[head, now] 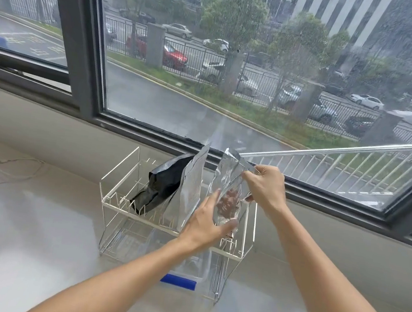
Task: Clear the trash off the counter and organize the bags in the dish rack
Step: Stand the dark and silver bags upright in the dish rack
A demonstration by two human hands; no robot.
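Both hands are on the foil pouch point(230, 184), the rightmost bag in the dish rack point(117, 191). Left hand point(207, 223) closed around its lower front, thumb across the face, to steady the base between the tines. Right hand point(266, 186) pinches the top edge so I can steer the tilt; a clear patch in the pouch shows brown contents, so it's not empty and would probably flop if I held only one end.

Where things sit:
- black bag point(162, 186) in the upper tier, leaning back-right against the silver bag point(192, 187). The lean looks stable because the tines catch its bottom.
- silver bag upright mid-rack, just left of the pouch in my hands, touching or nearly so; can't tell which.
- zip bag with a blue strip point(179, 281) lies flat under the rack, partly on the worktop point(22, 224). Not yet filed; can't tell if it counts as trash.
- white cable point(6, 170) on the worktop far left, well apart from the rack.

My read: slotting step for the third bag, task roughly mid-way. Next move needs the pouch base seated in a tine gap before either hand lets go, otherwise it may tip onto its neighbour.
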